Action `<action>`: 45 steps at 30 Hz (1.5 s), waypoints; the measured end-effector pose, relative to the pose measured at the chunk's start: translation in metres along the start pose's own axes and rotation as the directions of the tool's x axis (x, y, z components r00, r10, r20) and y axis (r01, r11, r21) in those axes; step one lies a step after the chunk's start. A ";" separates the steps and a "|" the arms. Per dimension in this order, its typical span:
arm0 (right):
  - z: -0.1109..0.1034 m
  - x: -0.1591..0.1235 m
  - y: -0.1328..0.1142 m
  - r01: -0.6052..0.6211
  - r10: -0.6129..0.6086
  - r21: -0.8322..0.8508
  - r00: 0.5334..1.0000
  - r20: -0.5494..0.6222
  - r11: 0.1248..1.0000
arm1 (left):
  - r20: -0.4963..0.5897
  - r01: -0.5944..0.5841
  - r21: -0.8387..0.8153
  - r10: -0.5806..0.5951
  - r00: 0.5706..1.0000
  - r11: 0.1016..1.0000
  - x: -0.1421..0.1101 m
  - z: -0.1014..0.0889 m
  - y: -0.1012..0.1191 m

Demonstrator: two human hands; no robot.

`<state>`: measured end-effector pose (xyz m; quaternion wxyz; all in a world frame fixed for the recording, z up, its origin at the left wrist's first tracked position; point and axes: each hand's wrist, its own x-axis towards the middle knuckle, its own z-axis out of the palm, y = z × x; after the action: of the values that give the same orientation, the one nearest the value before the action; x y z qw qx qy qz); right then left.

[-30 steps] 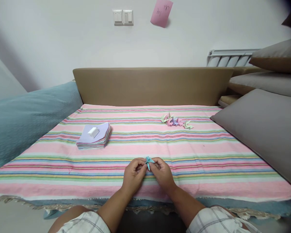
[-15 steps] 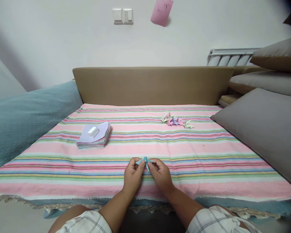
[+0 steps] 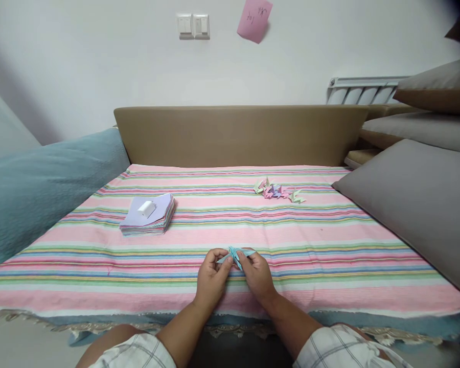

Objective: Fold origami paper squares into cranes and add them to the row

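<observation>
The folded light-blue paper [image 3: 235, 254] is between your two hands, over the near middle of the striped cloth [image 3: 214, 220]. It has a narrow, creased body with thin points spreading left and right and another aimed toward you. Your left hand [image 3: 210, 276] pinches its left side, thumb on top and fingers curled beneath; your right hand [image 3: 258, 276] pinches the right side the same way, its thumb close to the middle. Both your forearms reach in from the near edge and angle inward, so your thumbs nearly meet.

Farther off and to the right, small folded paper pieces [image 3: 276, 191] in pink, purple and pale green lie in a row, touching one another. To the left sits a stack of paper sheets [image 3: 167, 217], lavender on top, with a small white block [image 3: 146, 208] resting on it. At the far side stands a brown backrest [image 3: 237, 135], with a blue cushion [image 3: 53, 184] left and a grey cushion [image 3: 414, 199] right. On the wall, a pink note [image 3: 254, 20] carries dark handwriting you cannot read with certainty, right of the white switches [image 3: 192, 26].
</observation>
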<state>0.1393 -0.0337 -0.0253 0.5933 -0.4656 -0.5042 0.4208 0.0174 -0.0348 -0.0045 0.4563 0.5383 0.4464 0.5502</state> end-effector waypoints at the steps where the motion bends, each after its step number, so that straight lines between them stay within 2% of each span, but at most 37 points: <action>1: 0.000 -0.001 -0.002 0.020 -0.020 -0.015 1.000 -0.004 1.000 | -0.007 -0.001 -0.001 0.001 1.000 1.000 0.001 0.000 0.000; 3: 0.001 -0.003 -0.006 0.061 -0.062 -0.042 0.998 -0.009 0.997 | 0.012 -0.009 0.028 0.009 1.000 1.000 0.002 0.000 0.000; 6: 0.003 -0.006 -0.010 0.079 -0.079 -0.030 0.997 0.010 0.996 | 0.105 -0.049 0.116 0.036 0.994 0.992 0.003 0.000 -0.001; 10: 0.008 -0.007 -0.009 -0.023 0.019 0.074 0.999 0.048 0.997 | 0.173 -0.154 0.231 0.115 0.978 0.961 0.003 -0.003 -0.002; 13: 0.010 -0.005 -0.007 -0.102 0.091 0.127 0.992 0.092 0.987 | 0.194 -0.192 0.269 0.142 0.971 0.944 0.002 -0.005 -0.002; 17: 0.010 -0.002 -0.005 -0.086 0.074 0.072 0.986 0.151 0.994 | 0.216 -0.253 0.248 0.201 0.955 0.935 0.001 -0.005 -0.001; 19: 0.010 -0.002 -0.005 -0.060 0.056 0.027 0.987 0.148 0.998 | 0.219 -0.202 0.192 0.158 0.963 0.960 0.001 -0.004 0.001; 21: 0.010 -0.003 -0.006 -0.038 0.039 -0.013 0.990 0.134 0.999 | 0.211 -0.101 0.131 0.071 0.975 0.986 0.001 -0.003 0.002; 24: 0.012 -0.007 -0.007 0.013 -0.004 -0.066 0.992 0.128 0.998 | 0.163 -0.029 0.135 0.006 0.987 0.990 0.002 -0.002 0.001; 28: 0.013 -0.010 -0.005 0.097 -0.082 -0.123 0.989 0.122 0.988 | 0.109 -0.053 0.212 0.031 0.994 0.976 0.003 -0.003 -0.001; 34: 0.017 -0.008 -0.007 0.086 -0.073 -0.095 0.989 0.130 0.992 | 0.055 -0.126 0.272 0.115 0.992 0.954 0.000 -0.003 0.002; 37: 0.019 -0.008 -0.010 0.078 -0.069 -0.098 0.994 0.089 0.992 | 0.036 -0.089 0.241 0.083 0.996 0.966 -0.001 -0.001 0.002; 41: 0.020 -0.009 -0.009 0.111 -0.106 -0.141 0.994 0.041 0.984 | 0.064 -0.020 0.205 0.007 0.998 0.979 0.001 0.000 0.002; 45: 0.021 -0.009 -0.007 0.135 -0.129 -0.174 0.991 0.046 0.975 | 0.081 -0.049 0.218 0.032 0.996 0.975 0.002 0.000 0.000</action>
<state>0.1178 -0.0410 -0.0195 0.5675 -0.4745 -0.5795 0.3419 0.0171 -0.0324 -0.0041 0.3994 0.6153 0.4756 0.4856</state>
